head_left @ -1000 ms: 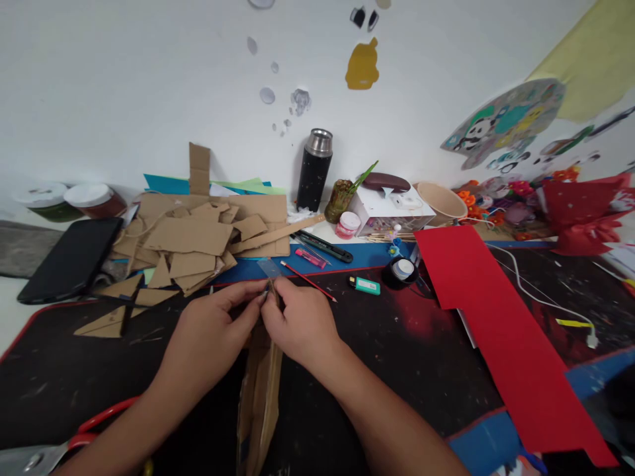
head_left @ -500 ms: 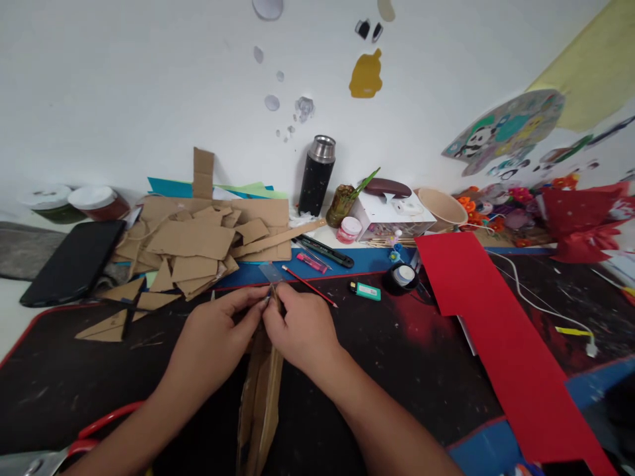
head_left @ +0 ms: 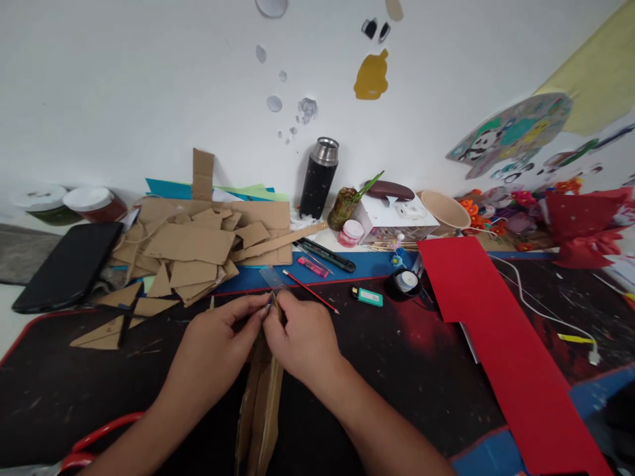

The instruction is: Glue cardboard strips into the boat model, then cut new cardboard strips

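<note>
A long, narrow folded cardboard piece (head_left: 260,410) runs from the bottom edge up to my hands. My right hand (head_left: 302,334) is closed on its far end, thumb and fingers pinching the edge. My left hand (head_left: 221,340) meets it there, its thumb and forefinger pressed together at the cardboard's tip; a small dark bit shows between the fingertips, too small to name. Just beyond the fingers lies a clear plastic strip or ruler (head_left: 272,277). A red pencil (head_left: 312,292) rests right of it.
Cardboard scraps (head_left: 191,244) are heaped at the back left. Red-handled scissors (head_left: 106,433) lie by my left forearm. A black flask (head_left: 319,178), a box cutter (head_left: 327,255), a green lighter (head_left: 367,296) and red card (head_left: 506,350) stand or lie beyond and to the right.
The view has shifted slightly. Both hands stay at the cardboard's far end with nearly the same grip.
</note>
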The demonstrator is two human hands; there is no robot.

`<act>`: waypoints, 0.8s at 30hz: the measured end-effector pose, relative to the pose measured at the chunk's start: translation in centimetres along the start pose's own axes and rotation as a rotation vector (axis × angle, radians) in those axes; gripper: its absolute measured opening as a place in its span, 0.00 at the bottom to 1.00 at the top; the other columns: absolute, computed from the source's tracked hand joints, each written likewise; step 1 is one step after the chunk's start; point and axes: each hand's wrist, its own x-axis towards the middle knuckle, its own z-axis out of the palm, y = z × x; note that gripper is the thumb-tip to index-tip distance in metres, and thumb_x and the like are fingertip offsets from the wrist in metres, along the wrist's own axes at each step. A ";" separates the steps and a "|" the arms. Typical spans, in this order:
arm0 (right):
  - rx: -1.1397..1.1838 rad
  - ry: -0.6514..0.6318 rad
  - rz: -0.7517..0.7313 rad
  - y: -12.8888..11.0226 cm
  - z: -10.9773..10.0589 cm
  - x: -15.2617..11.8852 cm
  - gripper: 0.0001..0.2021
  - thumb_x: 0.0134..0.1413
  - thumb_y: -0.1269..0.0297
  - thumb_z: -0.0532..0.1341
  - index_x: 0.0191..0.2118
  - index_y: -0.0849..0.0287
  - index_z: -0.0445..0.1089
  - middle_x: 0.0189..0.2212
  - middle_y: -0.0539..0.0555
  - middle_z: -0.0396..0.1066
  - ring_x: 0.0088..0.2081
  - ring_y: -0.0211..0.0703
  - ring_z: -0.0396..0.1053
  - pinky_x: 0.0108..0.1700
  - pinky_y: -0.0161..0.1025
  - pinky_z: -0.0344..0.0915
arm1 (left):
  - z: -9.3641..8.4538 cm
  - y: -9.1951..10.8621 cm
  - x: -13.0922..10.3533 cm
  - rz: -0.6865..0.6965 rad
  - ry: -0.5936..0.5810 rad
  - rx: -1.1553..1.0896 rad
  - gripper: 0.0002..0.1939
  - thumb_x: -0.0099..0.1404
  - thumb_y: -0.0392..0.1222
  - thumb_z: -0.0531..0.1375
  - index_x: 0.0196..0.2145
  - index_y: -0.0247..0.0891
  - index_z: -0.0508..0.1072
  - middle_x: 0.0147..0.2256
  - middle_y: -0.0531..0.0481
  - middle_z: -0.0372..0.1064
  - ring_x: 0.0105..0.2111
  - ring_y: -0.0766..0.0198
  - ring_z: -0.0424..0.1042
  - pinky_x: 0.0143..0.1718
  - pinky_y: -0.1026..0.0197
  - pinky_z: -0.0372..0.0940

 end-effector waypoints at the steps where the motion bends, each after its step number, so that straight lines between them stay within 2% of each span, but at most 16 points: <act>1: 0.000 0.001 -0.002 0.0 0.0 0.0 0.09 0.70 0.64 0.58 0.42 0.58 0.76 0.33 0.56 0.83 0.30 0.46 0.77 0.32 0.43 0.47 | 0.0 0.0 0.0 0.000 -0.001 0.001 0.21 0.66 0.56 0.58 0.42 0.47 0.88 0.44 0.48 0.88 0.45 0.47 0.86 0.52 0.49 0.79; 12: -0.011 0.000 -0.009 -0.1 -0.1 -0.2 0.08 0.70 0.64 0.59 0.41 0.58 0.75 0.31 0.55 0.82 0.30 0.46 0.76 0.32 0.43 0.47 | 0.0 0.0 -0.1 0.012 -0.002 0.010 0.19 0.67 0.55 0.58 0.43 0.50 0.88 0.43 0.50 0.88 0.44 0.47 0.86 0.49 0.51 0.79; 17: -0.012 -0.014 -0.001 -0.3 -0.3 -0.2 0.08 0.70 0.64 0.59 0.42 0.58 0.76 0.32 0.55 0.83 0.30 0.45 0.76 0.32 0.43 0.46 | 0.0 0.4 -0.1 0.009 -0.001 0.038 0.21 0.67 0.56 0.57 0.43 0.48 0.88 0.44 0.49 0.88 0.44 0.46 0.86 0.48 0.50 0.79; 24: -0.003 -0.011 0.003 -0.3 -0.5 -0.2 0.08 0.70 0.64 0.59 0.43 0.58 0.76 0.32 0.55 0.82 0.30 0.45 0.75 0.32 0.42 0.46 | 0.0 0.1 -0.2 0.035 0.015 0.025 0.19 0.67 0.55 0.59 0.42 0.48 0.88 0.44 0.48 0.88 0.45 0.46 0.86 0.51 0.50 0.79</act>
